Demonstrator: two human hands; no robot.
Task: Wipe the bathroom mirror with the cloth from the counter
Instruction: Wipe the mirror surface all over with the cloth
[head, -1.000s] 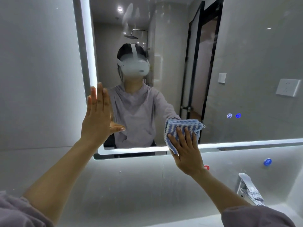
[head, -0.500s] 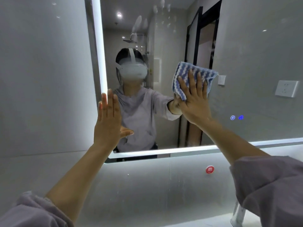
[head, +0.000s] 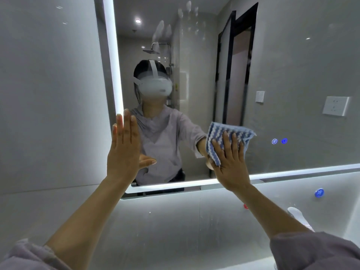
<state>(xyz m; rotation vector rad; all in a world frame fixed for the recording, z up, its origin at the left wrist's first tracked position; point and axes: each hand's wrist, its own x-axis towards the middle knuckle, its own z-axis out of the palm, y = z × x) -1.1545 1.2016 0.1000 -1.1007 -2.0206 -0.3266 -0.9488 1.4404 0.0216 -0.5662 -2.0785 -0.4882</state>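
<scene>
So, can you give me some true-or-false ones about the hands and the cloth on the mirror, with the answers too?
1. The right hand presses the cloth flat against the mirror. True.
2. The left hand holds a spray bottle. False: its fingers are straight and it holds nothing.
3. The cloth is up at the mirror's top. False: it is low down, just above the lit bottom edge.
4. Smudgy marks show near the mirror's top. True.
</scene>
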